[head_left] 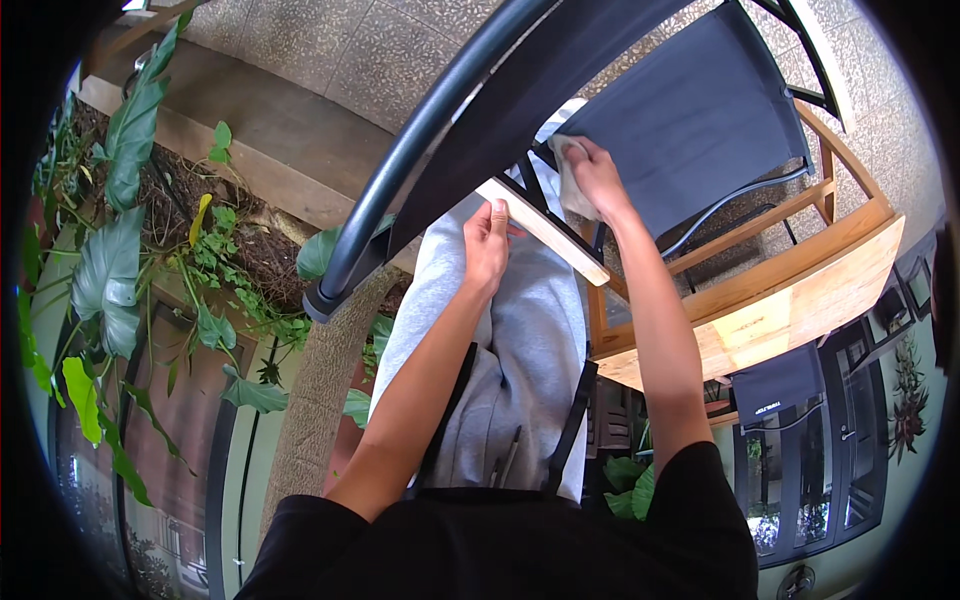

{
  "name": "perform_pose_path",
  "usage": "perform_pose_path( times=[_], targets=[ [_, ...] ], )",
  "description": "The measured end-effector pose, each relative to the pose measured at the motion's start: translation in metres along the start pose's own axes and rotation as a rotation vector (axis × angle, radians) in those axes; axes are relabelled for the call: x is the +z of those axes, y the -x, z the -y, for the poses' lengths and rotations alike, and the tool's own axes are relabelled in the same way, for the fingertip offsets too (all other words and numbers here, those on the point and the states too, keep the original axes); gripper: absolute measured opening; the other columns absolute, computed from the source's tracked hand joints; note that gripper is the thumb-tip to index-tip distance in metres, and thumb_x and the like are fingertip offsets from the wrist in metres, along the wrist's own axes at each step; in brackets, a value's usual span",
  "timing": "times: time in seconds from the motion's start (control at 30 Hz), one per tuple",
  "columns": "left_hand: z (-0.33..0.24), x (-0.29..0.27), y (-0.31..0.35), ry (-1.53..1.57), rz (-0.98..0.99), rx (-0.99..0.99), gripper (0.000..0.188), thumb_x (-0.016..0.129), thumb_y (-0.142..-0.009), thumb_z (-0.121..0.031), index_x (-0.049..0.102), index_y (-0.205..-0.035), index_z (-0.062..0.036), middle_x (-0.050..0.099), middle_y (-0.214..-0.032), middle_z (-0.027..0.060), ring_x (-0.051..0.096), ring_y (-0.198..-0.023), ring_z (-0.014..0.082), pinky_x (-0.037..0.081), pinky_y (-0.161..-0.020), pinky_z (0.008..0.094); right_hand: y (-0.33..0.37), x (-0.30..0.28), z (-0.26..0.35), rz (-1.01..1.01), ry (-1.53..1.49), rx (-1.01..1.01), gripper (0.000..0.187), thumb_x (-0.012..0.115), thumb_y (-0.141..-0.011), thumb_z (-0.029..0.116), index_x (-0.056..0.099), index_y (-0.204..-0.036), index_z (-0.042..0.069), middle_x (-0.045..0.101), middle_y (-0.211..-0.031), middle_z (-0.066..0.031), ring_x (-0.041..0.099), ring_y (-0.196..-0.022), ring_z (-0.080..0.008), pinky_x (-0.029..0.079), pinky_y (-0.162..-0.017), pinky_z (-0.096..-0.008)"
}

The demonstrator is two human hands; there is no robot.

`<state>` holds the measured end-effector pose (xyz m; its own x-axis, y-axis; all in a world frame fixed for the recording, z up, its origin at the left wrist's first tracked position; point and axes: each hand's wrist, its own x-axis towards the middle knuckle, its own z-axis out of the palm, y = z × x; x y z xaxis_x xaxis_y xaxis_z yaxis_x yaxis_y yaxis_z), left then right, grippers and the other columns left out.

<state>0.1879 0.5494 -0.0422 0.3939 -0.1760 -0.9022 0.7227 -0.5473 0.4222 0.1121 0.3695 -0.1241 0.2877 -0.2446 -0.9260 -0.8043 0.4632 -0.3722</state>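
Observation:
A folding chair with dark fabric panels and a black tube frame [375, 200] is tipped in front of me, over my legs. My left hand [486, 246] grips the end of its pale wooden armrest [550, 235], thumb on top. My right hand [597, 180] is closed round a light, greyish cloth [570, 178]. That cloth is pressed against the edge of the dark fabric panel [690, 120], next to the black frame bars. The fingertips of my right hand are partly hidden by the cloth.
On the right stands a wooden table [760, 325] close to my right forearm. A planting bed with large leaves [108, 270] and a low stone ledge [270, 130] lie to the left. A tree trunk [330, 380] rises near my left elbow. Speckled tiles [310, 45] cover the floor.

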Motion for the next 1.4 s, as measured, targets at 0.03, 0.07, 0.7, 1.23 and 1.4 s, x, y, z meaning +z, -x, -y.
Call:
perform_pose_path(
  times=[0.03, 0.07, 0.7, 1.23, 1.4],
  targets=[
    [0.001, 0.001, -0.001, 0.001, 0.005, 0.011, 0.040, 0.047, -0.105, -0.041, 0.065, -0.095, -0.0065, 0.069, -0.085, 0.0016, 0.064, -0.073, 0.0105, 0.045, -0.066, 0.0256, -0.006, 0.003, 0.001, -0.006, -0.003, 0.002, 0.037, 0.052, -0.095, 0.030, 0.066, -0.124, 0.011, 0.070, -0.110, -0.0197, 0.067, -0.104, -0.0332, 0.049, -0.092, -0.0394],
    [0.001, 0.002, -0.001, -0.003, 0.010, 0.010, 0.040, 0.047, -0.105, -0.041, 0.065, -0.095, -0.0065, 0.069, -0.085, 0.0016, 0.064, -0.073, 0.0105, 0.045, -0.066, 0.0256, -0.012, 0.008, 0.001, -0.052, 0.124, -0.056, 0.037, 0.051, -0.096, 0.028, 0.065, -0.125, 0.009, 0.070, -0.110, -0.0191, 0.067, -0.103, -0.0327, 0.049, -0.091, -0.0387],
    [0.008, -0.003, -0.006, 0.033, 0.029, 0.031, 0.040, 0.044, -0.106, -0.041, 0.062, -0.095, -0.0068, 0.068, -0.082, 0.0027, 0.063, -0.071, 0.0114, 0.045, -0.067, 0.0263, -0.018, -0.005, 0.001, 0.287, -0.317, 0.074, 0.036, 0.053, -0.095, 0.017, 0.065, -0.127, 0.005, 0.068, -0.099, -0.0032, 0.063, -0.075, -0.0112, 0.052, -0.068, -0.0269],
    [0.004, 0.003, -0.002, 0.062, 0.001, 0.006, 0.042, 0.041, -0.107, -0.041, 0.061, -0.092, -0.0073, 0.066, -0.075, 0.0025, 0.060, -0.069, 0.0097, 0.045, -0.065, 0.0247, -0.017, 0.012, -0.005, 0.201, -0.090, -0.063, 0.041, 0.058, -0.092, 0.032, 0.066, -0.129, 0.015, 0.070, -0.117, -0.0113, 0.063, -0.112, -0.0222, 0.046, -0.098, -0.0321],
    [0.004, 0.004, -0.001, 0.078, -0.005, 0.006, 0.041, 0.041, -0.107, -0.040, 0.061, -0.092, -0.0073, 0.065, -0.075, 0.0021, 0.060, -0.069, 0.0096, 0.045, -0.065, 0.0249, -0.025, 0.020, 0.016, -0.054, 0.094, 0.082, 0.044, 0.050, -0.093, 0.047, 0.065, -0.129, 0.026, 0.062, -0.131, -0.0186, 0.053, -0.128, -0.0376, 0.040, -0.109, -0.0469]
  ],
)
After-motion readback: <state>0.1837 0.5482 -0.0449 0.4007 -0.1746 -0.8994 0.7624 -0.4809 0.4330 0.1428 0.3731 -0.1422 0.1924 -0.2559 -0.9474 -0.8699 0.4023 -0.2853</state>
